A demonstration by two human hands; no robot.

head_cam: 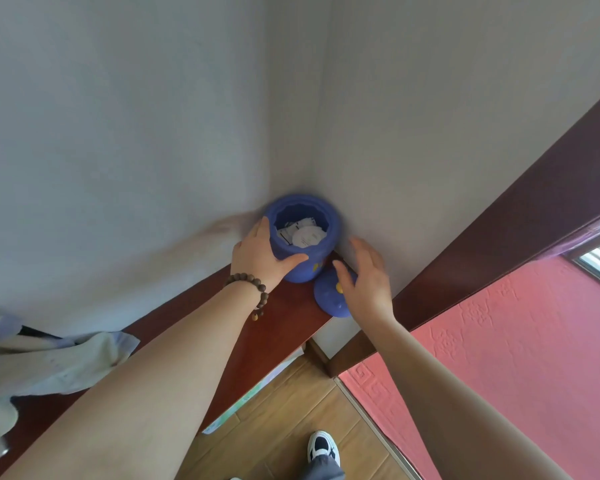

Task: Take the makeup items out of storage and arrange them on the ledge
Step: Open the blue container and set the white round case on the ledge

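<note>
While the left hand is cupping the jar with fingers and thumb curled round its near-left wall, the right hand is hovering with fingers spread and relaxed, holding nothing, just over the lid. The jar is sitting in the corner of the dark red ledge, at about 12 o'clock from the person, with both walls close behind it. Its lid is lying flat on the ledge at roughly 5 o'clock from the jar, touching or nearly touching its base and partly overhanging the ledge's end.

Inside the open mouth, white packets are lying loosely piled; they look like thin sachets and a round flat piece, though the print is too small to read. I judge them very light and floppy, likely smooth-faced and slippery, so a fingertip pinch on an edge or corner looks better than a scoop. The scalloped mouth is looking fairly narrow for a whole hand, so going in with two or three fingers while the left hand is steadying the jar seems wise.

The jar itself looks like smooth moulded plastic or silicone, probably light and easy to tip, so holding it low on the body is helping. The lid is sitting close to the ledge's end and could get knocked off.

A crumpled cloth is lying on the ledge at about 9 o'clock, well apart from the jar.
</note>
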